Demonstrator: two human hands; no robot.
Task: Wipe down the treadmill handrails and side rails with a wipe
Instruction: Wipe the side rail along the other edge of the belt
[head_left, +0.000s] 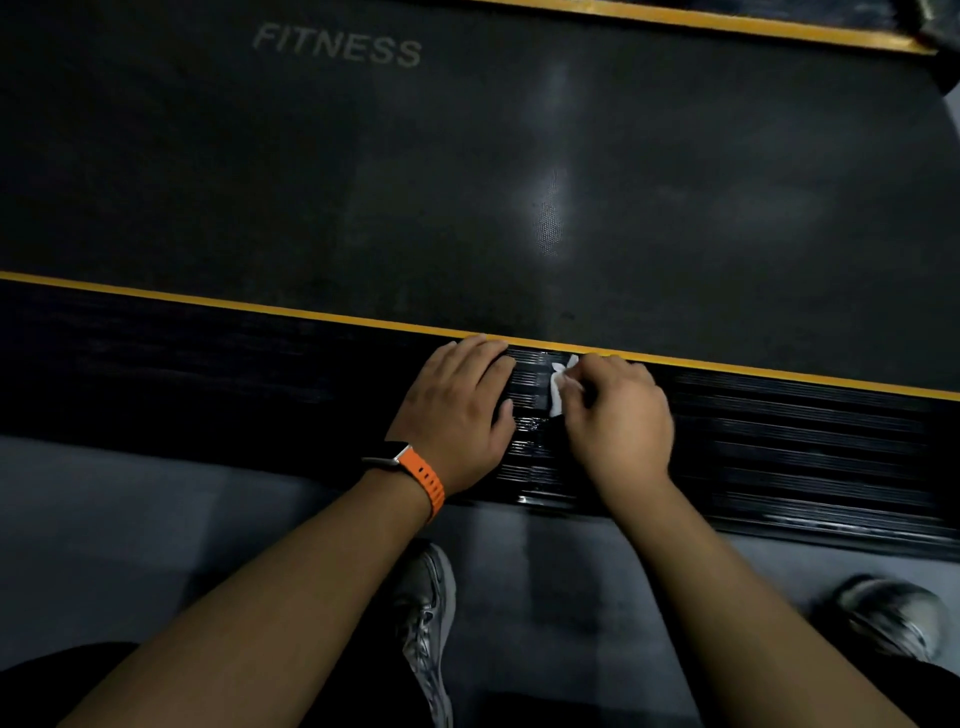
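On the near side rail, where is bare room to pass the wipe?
The side rail is bare left of the left hand and right of the right hand, between the yellow stripe and the floor. The middle is crowded: both hands and the wipe.

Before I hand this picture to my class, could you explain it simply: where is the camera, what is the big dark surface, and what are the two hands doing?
The camera is worn on a person's head and looks down, so you see their own arms. The wide dark surface marked FITNESS is a treadmill belt. Nearer, past a yellow stripe, runs the ribbed black side rail. The right hand holds a small white wipe in its grip against that rail. The left hand, with an orange-strapped watch on its wrist, rests flat on the rail beside it. Below are the grey floor and two shoes.
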